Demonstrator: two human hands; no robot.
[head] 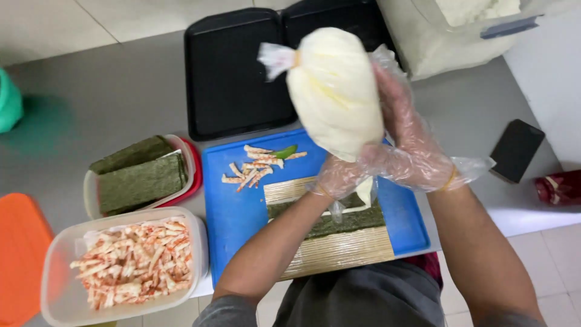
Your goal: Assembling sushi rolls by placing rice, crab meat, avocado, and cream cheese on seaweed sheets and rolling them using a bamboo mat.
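Grey steel counter [121,91] is filling most of the view, with pale floor tiles showing at twelve o'clock and again at five o'clock. On it a blue cutting board [233,209] is lying at the centre, carrying a bamboo rolling mat [339,251] with a dark seaweed sheet [345,221] spread across it.

The person is working in clear plastic gloves. The right hand [408,142] is wrapping its fingers around the side of a plump piping bag [333,91] of pale cream filling, which is hanging in the air above the board, its knotted tail pointing toward ten o'clock. The left hand [339,175] is pinching closed around the bag's narrow lower tip, right over the seaweed sheet, where a pale strip is lying beneath the tip.

At eleven o'clock from the left hand, a few shredded crab stick strips [254,166] and a small green piece [285,151] are resting loose on the board. At nine o'clock a shallow tub of seaweed sheets [142,175] is sitting, and at eight o'clock a clear container of shredded crab stick [130,260]. An orange lid [21,254] is showing at the far nine o'clock edge. Black trays [233,72] are lying at twelve o'clock, a white rice container [436,36] at one o'clock, and a dark phone [515,150] at three o'clock
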